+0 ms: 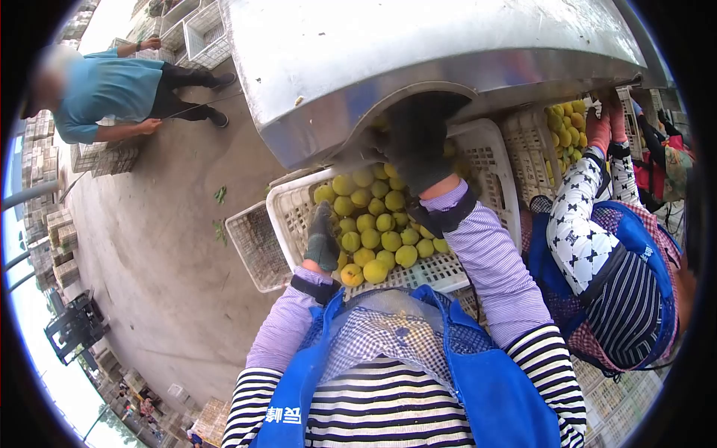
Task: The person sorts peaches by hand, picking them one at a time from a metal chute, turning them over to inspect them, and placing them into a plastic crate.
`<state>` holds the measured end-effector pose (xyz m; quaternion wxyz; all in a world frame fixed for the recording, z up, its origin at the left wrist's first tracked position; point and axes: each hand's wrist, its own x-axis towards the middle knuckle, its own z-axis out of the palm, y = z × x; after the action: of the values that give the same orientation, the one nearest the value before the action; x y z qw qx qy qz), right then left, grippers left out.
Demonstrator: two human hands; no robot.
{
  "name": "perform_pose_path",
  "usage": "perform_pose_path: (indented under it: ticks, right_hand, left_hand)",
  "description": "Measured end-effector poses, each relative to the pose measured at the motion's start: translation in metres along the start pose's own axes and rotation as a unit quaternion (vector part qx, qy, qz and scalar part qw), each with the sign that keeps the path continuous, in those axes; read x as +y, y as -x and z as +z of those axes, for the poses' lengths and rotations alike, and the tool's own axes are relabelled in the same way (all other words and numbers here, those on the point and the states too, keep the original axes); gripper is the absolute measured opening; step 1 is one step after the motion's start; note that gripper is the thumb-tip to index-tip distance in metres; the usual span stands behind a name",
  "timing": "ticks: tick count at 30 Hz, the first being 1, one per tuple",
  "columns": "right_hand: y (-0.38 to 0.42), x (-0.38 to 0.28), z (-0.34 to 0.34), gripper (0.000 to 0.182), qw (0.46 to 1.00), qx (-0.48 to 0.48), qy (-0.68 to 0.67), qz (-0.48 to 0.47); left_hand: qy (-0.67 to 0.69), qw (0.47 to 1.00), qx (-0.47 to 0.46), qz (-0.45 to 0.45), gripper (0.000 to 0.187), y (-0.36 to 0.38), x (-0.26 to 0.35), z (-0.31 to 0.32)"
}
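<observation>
A white plastic crate point(281, 216) full of yellow-green peaches point(377, 220) is in front of me. My left hand point(323, 243), in a dark grey glove, lies along the left side of the peaches, its fingers stretched out and touching the fruit. My right hand point(422, 145), in a black glove, reaches over the far part of the crate to the curved opening in a metal machine point(441, 52). Motion and shadow blur the right fingers, so what they hold, if anything, does not show.
An open crate point(260, 246) stands on the floor to the left. On the right, a co-worker point(609, 276) reaches into another crate of peaches point(565, 131). A person in a blue shirt point(112, 89) stands at the upper left. A forklift point(77, 325) is farther off.
</observation>
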<state>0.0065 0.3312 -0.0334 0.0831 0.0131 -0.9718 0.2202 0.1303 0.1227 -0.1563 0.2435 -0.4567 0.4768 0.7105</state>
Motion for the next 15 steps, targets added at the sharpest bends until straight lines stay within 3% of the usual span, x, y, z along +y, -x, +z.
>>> perform_pose_path:
  ticks: [2, 3, 5, 7, 9, 11, 13, 15]
  right_hand:
    - [-0.023, -0.011, -0.026, 0.055, 0.994, -0.076, 0.021, 0.070]
    - [-0.016, -0.007, -0.029, 0.052, 0.995, -0.046, -0.053, 0.066]
    - [0.000, 0.010, -0.041, 0.047, 0.980, 0.024, -0.192, 0.053]
    - [0.029, 0.047, -0.019, 0.043, 0.978, -0.089, -0.147, 0.115]
    - [0.070, 0.094, 0.016, 0.039, 0.970, -0.185, -0.086, 0.132]
    - [0.100, 0.127, 0.044, 0.037, 0.964, -0.232, -0.034, 0.125]
    - [0.105, 0.136, 0.069, 0.038, 0.966, -0.227, -0.015, 0.118]
    - [0.133, 0.180, 0.170, 0.042, 0.963, -0.243, -0.010, 0.115]
  left_hand:
    - [-0.181, 0.975, 0.021, 0.127, 0.059, -0.090, -0.049, -0.034]
    - [-0.269, 0.951, 0.042, 0.146, 0.064, -0.110, -0.055, -0.032]
    - [-0.438, 0.881, 0.107, 0.141, 0.074, -0.146, -0.050, -0.012]
    - [-0.530, 0.827, 0.140, 0.124, 0.084, -0.159, -0.036, 0.009]
    - [-0.550, 0.812, 0.135, 0.139, 0.094, -0.146, -0.013, 0.035]
    - [-0.586, 0.788, 0.127, 0.142, 0.091, -0.141, -0.011, 0.050]
    - [-0.618, 0.764, 0.122, 0.136, 0.089, -0.143, -0.017, 0.054]
    - [-0.643, 0.747, 0.111, 0.127, 0.087, -0.149, -0.019, 0.054]
